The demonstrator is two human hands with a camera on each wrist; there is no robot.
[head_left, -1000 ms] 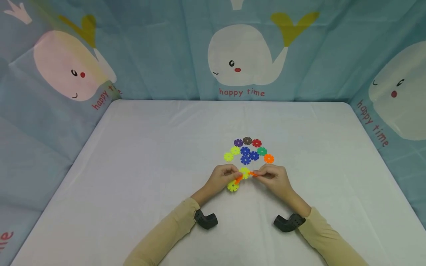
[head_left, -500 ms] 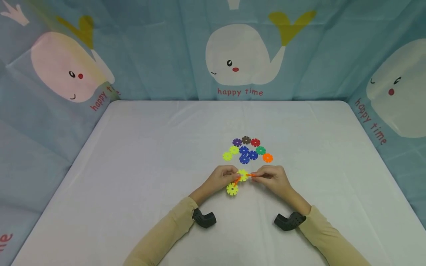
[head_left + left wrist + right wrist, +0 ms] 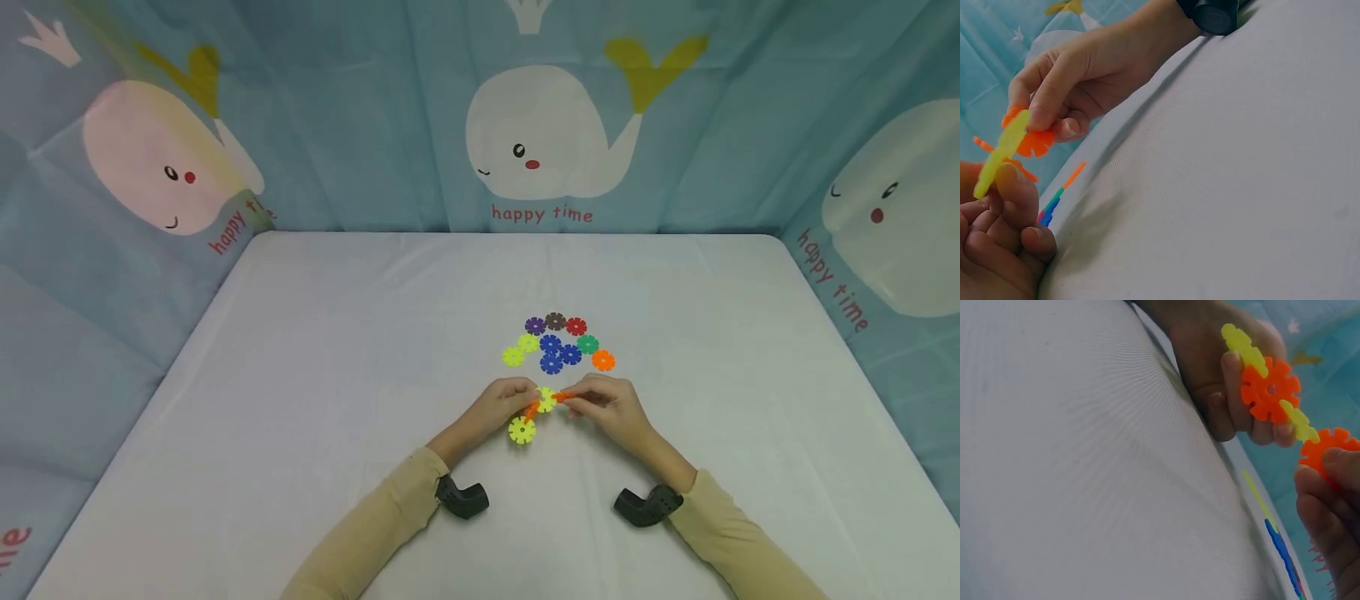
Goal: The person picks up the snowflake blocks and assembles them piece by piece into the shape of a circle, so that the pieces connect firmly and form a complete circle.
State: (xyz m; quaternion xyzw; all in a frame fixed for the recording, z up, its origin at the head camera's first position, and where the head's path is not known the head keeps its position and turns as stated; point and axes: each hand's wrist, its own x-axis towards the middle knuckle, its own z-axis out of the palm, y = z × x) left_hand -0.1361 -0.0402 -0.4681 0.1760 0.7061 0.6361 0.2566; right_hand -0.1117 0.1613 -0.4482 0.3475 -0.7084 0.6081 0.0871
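Note:
In the head view, my left hand point(image 3: 497, 410) pinches the upper yellow snowflake disc point(image 3: 546, 400) of a short linked chain. Below it an orange disc point(image 3: 531, 411) joins to a lower yellow disc point(image 3: 522, 431). My right hand point(image 3: 611, 410) pinches another orange disc point(image 3: 562, 397), held edge-on against the upper yellow disc's right side. The right wrist view shows this orange disc point(image 3: 1330, 450) meeting the yellow disc point(image 3: 1299, 421) at the rim. How deep their slots engage is unclear. In the left wrist view, my left thumb point(image 3: 1017, 194) presses the yellow disc point(image 3: 1002, 153).
Beyond the hands, loose discs lie flat on the white table point(image 3: 337, 350): several blue discs point(image 3: 551, 363), two yellow ones point(image 3: 513, 357), a purple disc point(image 3: 535, 326), brown disc point(image 3: 555, 322), red disc point(image 3: 576, 327), green disc point(image 3: 588, 344) and orange disc point(image 3: 603, 360).
The right hand has moved slightly left, bringing its orange disc closer against the upper yellow disc. The chain hangs a little lower and nearer the body. The loose discs stay put.

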